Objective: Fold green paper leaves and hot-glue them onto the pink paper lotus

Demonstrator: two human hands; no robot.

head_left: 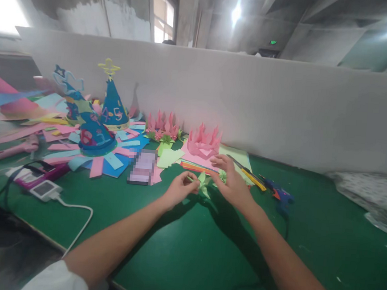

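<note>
My left hand (181, 189) pinches the edge of a light green paper flower (204, 184) with pointed petals, just above the green table. To the right of the flower is my right hand (232, 184), its fingers spread and nothing seen between them. Another small green paper piece (222, 176) shows beside my right hand's fingers, partly hidden. Behind the hands stands a pink paper crown (204, 141) on pink sheets, and a pink crown with green leaves (164, 127) is further left.
Blue cone hats (113, 105) and paper strips cover the left side of the green table (171, 250). A phone (142, 167), a power bank with a white cable (45, 190), a yellow cutter (254, 179) and a blue glue gun (280, 194) lie around. A white partition (283, 112) stands behind.
</note>
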